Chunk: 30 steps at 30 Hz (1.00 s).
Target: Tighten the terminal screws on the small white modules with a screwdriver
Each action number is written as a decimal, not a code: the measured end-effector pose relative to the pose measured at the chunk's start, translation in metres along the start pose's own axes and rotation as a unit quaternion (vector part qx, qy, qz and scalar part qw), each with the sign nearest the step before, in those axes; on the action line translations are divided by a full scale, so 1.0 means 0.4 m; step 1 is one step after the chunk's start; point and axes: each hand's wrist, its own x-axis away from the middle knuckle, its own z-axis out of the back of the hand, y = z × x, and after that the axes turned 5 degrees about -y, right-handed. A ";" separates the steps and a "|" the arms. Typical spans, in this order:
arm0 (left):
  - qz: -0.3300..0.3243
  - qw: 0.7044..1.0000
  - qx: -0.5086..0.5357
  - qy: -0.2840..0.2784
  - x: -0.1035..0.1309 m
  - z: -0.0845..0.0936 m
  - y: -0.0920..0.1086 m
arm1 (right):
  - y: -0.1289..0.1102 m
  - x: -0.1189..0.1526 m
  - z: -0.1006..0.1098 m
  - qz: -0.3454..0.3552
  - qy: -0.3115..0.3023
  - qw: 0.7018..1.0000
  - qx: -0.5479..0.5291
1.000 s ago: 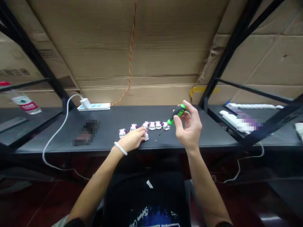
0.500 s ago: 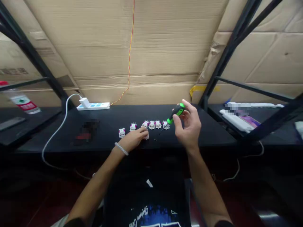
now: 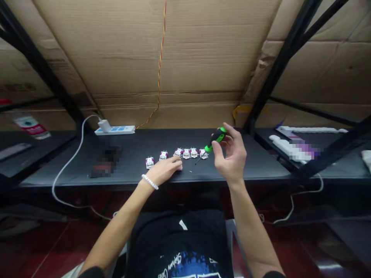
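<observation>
My right hand (image 3: 231, 154) holds a green and black screwdriver (image 3: 216, 138) between thumb and fingers, its thin shaft slanting down to the left, near the tabletop. My left hand (image 3: 166, 168) rests low over the black table (image 3: 232, 172), its fingers closed on a small white part (image 3: 180, 167) that they mostly hide. Several small white and purple parts stand in an uneven row behind and beside that hand: one at the left end (image 3: 149, 162), another (image 3: 163, 155) beside it, and one at the right end (image 3: 203, 153) by the screwdriver shaft. A tiny light piece (image 3: 190, 171) lies between my hands.
A white power strip (image 3: 115, 130) with a plugged-in charger (image 3: 104, 125) and white cable lies at the back left. A blurred dark object (image 3: 106, 162) is on the left. Black metal frame posts (image 3: 269, 73) flank the table. A bottle (image 3: 33, 126) lies at far left.
The view has shifted very slightly and the lighting looks different. Both hands keep nearly the same pose, with the screwdriver still in my right hand.
</observation>
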 end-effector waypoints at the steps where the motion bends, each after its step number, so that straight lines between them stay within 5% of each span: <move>1: 0.003 1.000 -0.016 -0.005 -0.001 -0.001 0.001 | 0.000 0.000 0.000 -0.002 0.000 1.000 0.001; 6: 0.005 0.998 -0.060 -0.020 -0.003 0.002 0.008 | -0.003 0.000 0.000 -0.004 0.004 1.000 0.000; 13: -0.017 0.998 0.002 0.057 -0.003 0.016 0.025 | 0.001 -0.001 0.002 -0.001 0.003 1.000 0.005; 18: -0.031 0.995 0.030 0.089 -0.025 -0.015 0.051 | -0.002 -0.003 0.002 0.006 0.000 1.000 0.009; 23: -0.017 0.998 0.015 0.062 -0.042 -0.045 0.065 | 0.001 -0.003 0.003 0.008 -0.009 1.000 0.011; 30: 0.041 0.997 0.019 0.064 -0.004 0.005 0.051 | -0.002 -0.004 0.004 0.002 -0.023 1.000 0.005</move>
